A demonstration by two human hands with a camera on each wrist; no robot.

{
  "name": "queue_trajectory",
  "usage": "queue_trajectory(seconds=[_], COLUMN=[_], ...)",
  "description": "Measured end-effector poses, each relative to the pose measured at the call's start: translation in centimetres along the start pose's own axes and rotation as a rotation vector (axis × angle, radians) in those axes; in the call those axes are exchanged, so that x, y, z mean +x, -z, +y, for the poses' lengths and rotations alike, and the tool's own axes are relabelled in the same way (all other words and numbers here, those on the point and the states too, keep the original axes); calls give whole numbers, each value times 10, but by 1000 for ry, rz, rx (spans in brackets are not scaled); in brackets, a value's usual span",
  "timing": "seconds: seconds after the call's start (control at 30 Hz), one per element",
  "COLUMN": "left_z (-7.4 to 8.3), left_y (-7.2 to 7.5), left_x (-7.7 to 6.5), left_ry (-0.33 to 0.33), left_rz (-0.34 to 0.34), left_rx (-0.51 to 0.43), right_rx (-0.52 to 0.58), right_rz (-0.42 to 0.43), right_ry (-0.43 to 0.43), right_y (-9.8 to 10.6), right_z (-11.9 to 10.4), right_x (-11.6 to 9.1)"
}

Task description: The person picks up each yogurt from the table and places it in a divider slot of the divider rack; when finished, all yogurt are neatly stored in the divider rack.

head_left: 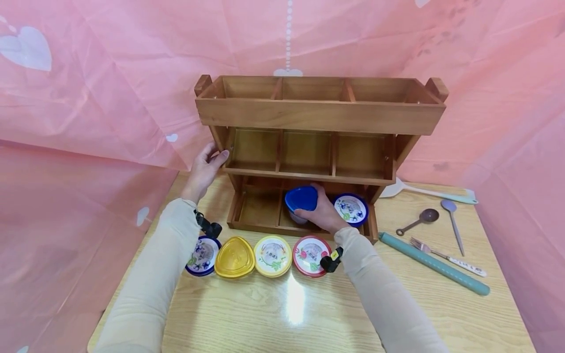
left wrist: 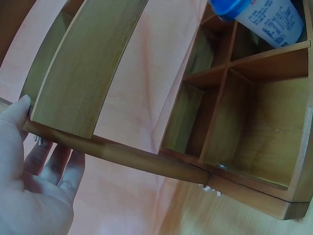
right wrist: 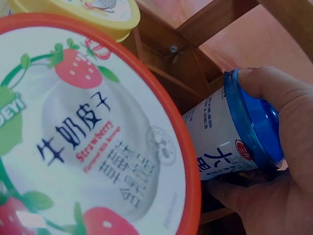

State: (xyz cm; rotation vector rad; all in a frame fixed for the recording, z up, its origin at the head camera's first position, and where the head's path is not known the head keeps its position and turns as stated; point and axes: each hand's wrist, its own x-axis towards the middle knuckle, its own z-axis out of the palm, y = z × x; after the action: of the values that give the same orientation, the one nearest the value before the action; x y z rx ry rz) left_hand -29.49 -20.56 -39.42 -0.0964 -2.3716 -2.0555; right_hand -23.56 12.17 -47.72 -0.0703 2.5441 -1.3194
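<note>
My right hand [head_left: 325,212] grips a white tub with a blue lid [head_left: 302,198] at the middle compartment of the bottom tier. In the right wrist view the tub [right wrist: 215,132] is tilted, with thumb and fingers around its lid end. My left hand [head_left: 205,169] holds the left side post of the brown wooden three-tier rack [head_left: 318,117]; in the left wrist view its thumb and fingers lie on either side of the wood. A blue-rimmed blueberry tub [head_left: 350,209] sits in the bottom tier's right compartment, beside my right hand.
In front of the rack stand a blueberry tub [head_left: 204,256], a gold-lidded tub [head_left: 235,257], a yellow-rimmed tub [head_left: 272,256] and a strawberry tub [head_left: 311,256]. To the right lie a green rod [head_left: 434,264], fork [head_left: 448,256], measuring spoon [head_left: 418,221], grey-handled spoon [head_left: 453,225] and spatula [head_left: 434,191].
</note>
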Motion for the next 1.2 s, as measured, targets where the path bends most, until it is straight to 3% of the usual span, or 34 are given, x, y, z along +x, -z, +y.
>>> queue_trajectory(seconds=[0.33, 0.6, 1.0, 1.2], left_z=[0, -1, 0, -1], left_y=[-1, -1, -1, -1], left_x=[1, 2, 1, 2], left_ry=[-1, 13, 15, 16], left_rz=[20, 23, 19, 16], left_rx=[5, 9, 22, 9], right_rx=[-2, 3, -53, 12], right_rz=[5, -6, 1, -33], right_ry=[52, 37, 91, 138], right_y=[-3, -1, 15, 24], right_z=[-2, -3, -11, -6], right_x=[2, -3, -29, -47])
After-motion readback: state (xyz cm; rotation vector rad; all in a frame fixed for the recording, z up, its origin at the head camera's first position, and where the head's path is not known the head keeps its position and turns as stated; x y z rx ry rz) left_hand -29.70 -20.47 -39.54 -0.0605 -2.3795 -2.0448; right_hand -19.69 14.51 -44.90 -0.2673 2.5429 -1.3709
